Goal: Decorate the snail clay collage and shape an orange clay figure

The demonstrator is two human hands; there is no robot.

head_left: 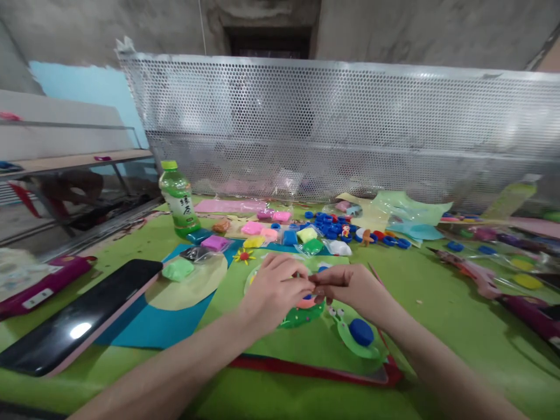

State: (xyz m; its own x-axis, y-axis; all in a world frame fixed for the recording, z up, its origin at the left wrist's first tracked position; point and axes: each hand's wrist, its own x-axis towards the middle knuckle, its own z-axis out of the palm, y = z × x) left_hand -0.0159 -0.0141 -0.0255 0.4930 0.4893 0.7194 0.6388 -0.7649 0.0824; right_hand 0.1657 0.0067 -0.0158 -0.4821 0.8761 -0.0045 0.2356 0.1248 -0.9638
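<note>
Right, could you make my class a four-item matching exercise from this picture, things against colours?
Things:
1. Snail figure
2. Sun figure
3. Phone
4. Bottle at left

Descriptions:
A. Glossy black face, pink edge
B. Yellow rays, red centre
C. Green cap, standing upright
D. Round blue shell, near the right hand

Pairs: 1-D, 2-B, 3-A, 4-C
</note>
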